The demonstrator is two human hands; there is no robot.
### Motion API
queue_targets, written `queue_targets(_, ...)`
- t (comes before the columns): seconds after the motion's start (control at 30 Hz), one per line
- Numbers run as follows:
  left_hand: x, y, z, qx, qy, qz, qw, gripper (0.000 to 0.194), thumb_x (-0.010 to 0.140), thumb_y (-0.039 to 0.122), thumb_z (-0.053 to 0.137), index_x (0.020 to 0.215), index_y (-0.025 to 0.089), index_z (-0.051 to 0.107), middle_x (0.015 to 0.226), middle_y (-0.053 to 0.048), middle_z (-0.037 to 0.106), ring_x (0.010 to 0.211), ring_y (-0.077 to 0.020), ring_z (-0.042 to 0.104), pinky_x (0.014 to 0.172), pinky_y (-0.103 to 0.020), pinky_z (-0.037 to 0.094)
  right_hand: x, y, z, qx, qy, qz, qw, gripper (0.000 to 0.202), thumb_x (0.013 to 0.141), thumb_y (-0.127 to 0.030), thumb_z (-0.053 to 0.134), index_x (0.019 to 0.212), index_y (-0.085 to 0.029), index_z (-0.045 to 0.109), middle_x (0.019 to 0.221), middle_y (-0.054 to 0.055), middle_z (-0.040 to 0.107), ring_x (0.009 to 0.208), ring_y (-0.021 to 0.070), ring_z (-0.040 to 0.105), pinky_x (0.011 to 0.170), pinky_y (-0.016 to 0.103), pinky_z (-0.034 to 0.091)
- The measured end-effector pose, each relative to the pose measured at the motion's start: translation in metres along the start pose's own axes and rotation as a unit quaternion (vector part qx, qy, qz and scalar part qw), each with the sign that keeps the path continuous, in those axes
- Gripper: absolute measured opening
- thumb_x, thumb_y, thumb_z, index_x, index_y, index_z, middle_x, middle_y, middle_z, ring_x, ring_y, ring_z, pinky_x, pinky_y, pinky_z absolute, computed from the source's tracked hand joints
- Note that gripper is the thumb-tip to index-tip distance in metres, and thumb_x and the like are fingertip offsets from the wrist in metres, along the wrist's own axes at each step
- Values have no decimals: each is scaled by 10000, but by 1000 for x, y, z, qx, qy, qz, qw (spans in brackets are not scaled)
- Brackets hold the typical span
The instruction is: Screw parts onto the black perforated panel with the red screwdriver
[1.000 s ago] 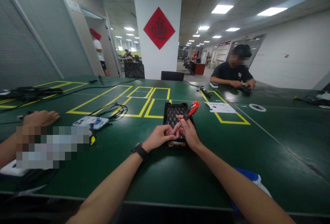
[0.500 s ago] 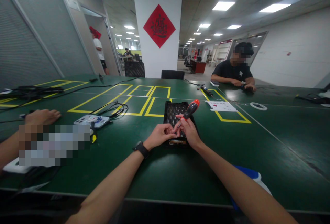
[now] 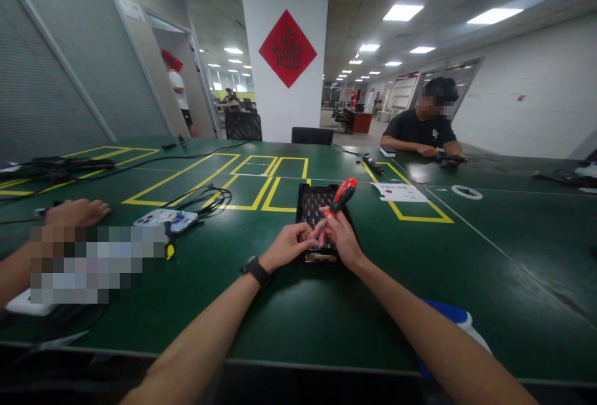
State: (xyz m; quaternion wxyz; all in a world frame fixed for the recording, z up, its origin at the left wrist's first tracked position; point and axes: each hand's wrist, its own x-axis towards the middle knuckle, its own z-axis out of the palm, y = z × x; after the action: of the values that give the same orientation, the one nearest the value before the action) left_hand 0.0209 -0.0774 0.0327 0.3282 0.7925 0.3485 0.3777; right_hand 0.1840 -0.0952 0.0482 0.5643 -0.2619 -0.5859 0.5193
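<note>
A black tray [image 3: 304, 198] with a patterned inside lies on the green table in front of me. My right hand [image 3: 342, 238] is closed round a red and black screwdriver [image 3: 344, 196], its handle tilted up to the right and its shaft slanting down to the left. My left hand [image 3: 290, 247], with a dark watch on the wrist, reaches over the tray's near left part. Its thumb and fingers pinch close together by the lower end of the shaft. Whether they hold the shaft or a small part there is too small to tell.
On the left lie a phone [image 3: 171, 219], black cables [image 3: 215, 196] and another person's hand [image 3: 77, 212]. A white paper [image 3: 400, 192], a tape roll [image 3: 467, 192] and a dark tool [image 3: 374, 165] lie ahead right. A person [image 3: 424, 122] sits across; a blue-white object [image 3: 448, 313] lies near my right forearm.
The screwdriver handle has tipped and turned slightly, showing more red. My hands stay almost in place over the tray. The seated person's hands have shifted a little.
</note>
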Motion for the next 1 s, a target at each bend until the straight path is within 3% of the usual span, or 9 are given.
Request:
queue_targets(0.2,0,1,-3,5,-24,17,1000,312,793,408,502,780,106,577,634,10,529,569,-80,431,562,-196,351,1,-1,1,4,1,8,1000,291,875,-378,363,1088,-188,416,677,-13,587,441,85,513,472,228,415)
queue_targets(0.43,1,4,-4,-31,-34,-16,999,324,725,414,594,795,98,603,643,5,557,552,-74,439,528,-186,345,-1,-4,2,9,5,-6,1000,284,873,-381,374,1090,-199,400,722,-5,603,481,83,535,515,229,431)
queue_targets(0.63,3,4,-12,-51,-98,7,994,321,800,380,505,809,94,650,742,-48,635,670,-119,535,627,-217,400,0,-2,-1,12,-11,0,1000,291,882,-381,346,1104,-200,399,731,4,606,486,94,547,527,250,442)
queue_targets(0.83,1,3,-8,-31,-45,-9,998,311,689,393,639,823,118,584,656,20,555,565,-74,456,552,-189,367,0,-3,1,-3,-10,-7,1000,274,875,-364,379,1093,-200,409,699,-11,590,495,91,543,547,249,440)
queue_targets(1.0,1,5,-11,-27,-71,-1,997,297,745,403,578,792,109,588,687,-1,574,599,-84,472,588,-199,373,-1,-3,1,-5,-18,-5,1000,283,876,-374,371,1098,-201,402,679,-15,588,475,93,535,517,247,436)
